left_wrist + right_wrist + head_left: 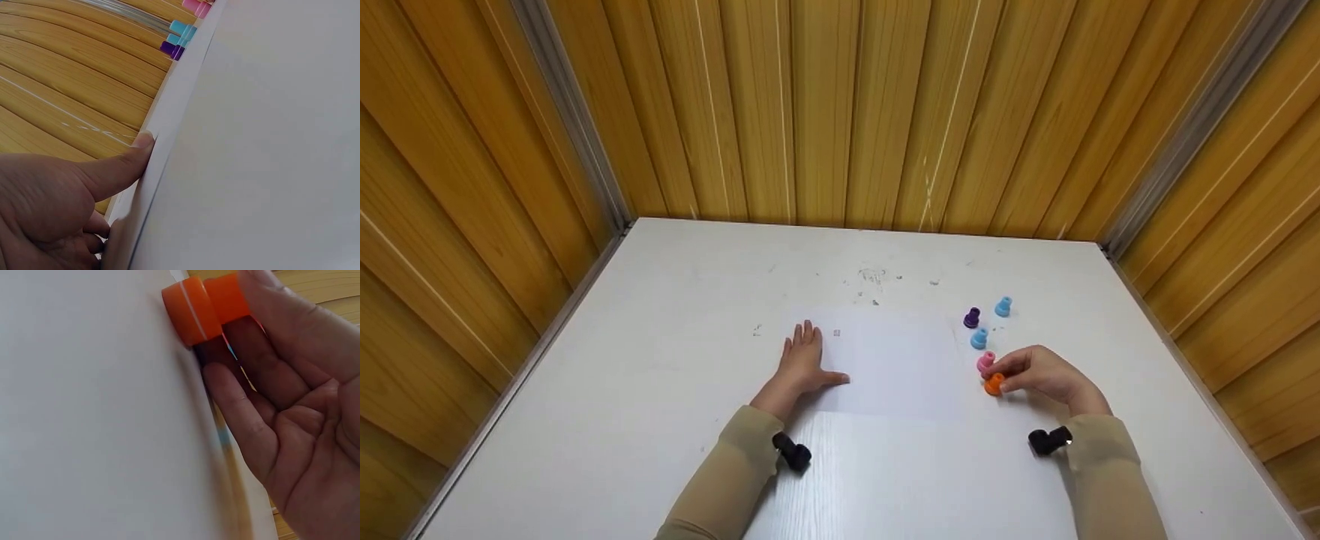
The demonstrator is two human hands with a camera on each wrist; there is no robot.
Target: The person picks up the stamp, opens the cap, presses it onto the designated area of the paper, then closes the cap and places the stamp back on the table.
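My left hand [801, 366] rests on the left edge of a white sheet of paper [896, 367], fingers straight and thumb stretched out across it. In the left wrist view the thumb [115, 171] lies along the sheet. To the right of the paper, my right hand [1050, 373] pinches a small orange toy stamp [994, 385] by its narrow handle. The wide round base of that stamp [191, 312], with a pale line around it, shows in the right wrist view. Right behind it, by my fingertips, stands a pink stamp [985, 362].
Farther back on the right stand a light blue stamp [979, 338], a purple stamp [972, 318] and another light blue stamp [1003, 306]. The white table [682, 300] carries several dark scuffs. Wood-patterned walls [825, 112] close in its back and sides.
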